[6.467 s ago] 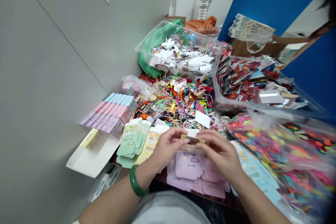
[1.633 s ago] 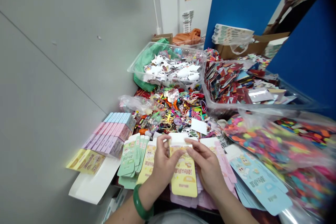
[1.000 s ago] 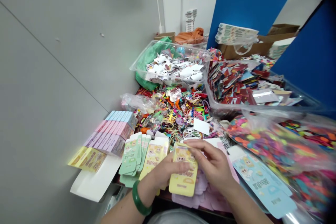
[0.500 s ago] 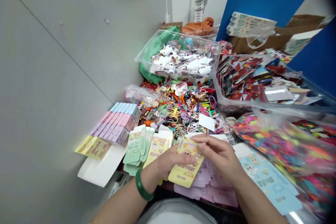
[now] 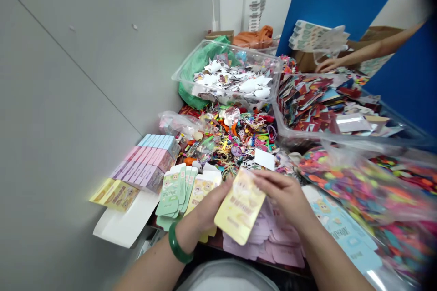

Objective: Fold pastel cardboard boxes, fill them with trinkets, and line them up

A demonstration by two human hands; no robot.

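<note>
— Several printed stacks are lying in front of you. What is showing, left to right?

— Yellow flat cartons (image 5: 114, 195) are resting on a white sheet (image 5: 126, 220), beside pastel pink and blue boxes (image 5: 146, 159) standing in rows. Pale green carton blanks (image 5: 172, 191) are fanning out just right of those. Farther off, a heap of small coloured trinkets (image 5: 228, 141) is lying in front of a clear tub of white stickers (image 5: 205, 45) and a clear tub of red paper pieces (image 5: 307, 136).

— And your hands?

— Your left hand (image 5: 208, 207), a green bangle (image 5: 178, 243) on its wrist, is gripping a yellow carton blank (image 5: 241, 204), its fingers closing behind the left edge. Your right hand (image 5: 282, 193) is pinching the upper right edge. The blank is tilting above lilac blanks (image 5: 273, 241), with pale blue blanks (image 5: 341, 236) lying to the right.

— Anyone else?

— Another person's hand (image 5: 332, 64) is reaching in at the far upper right, beside a cardboard box (image 5: 305, 61).
</note>
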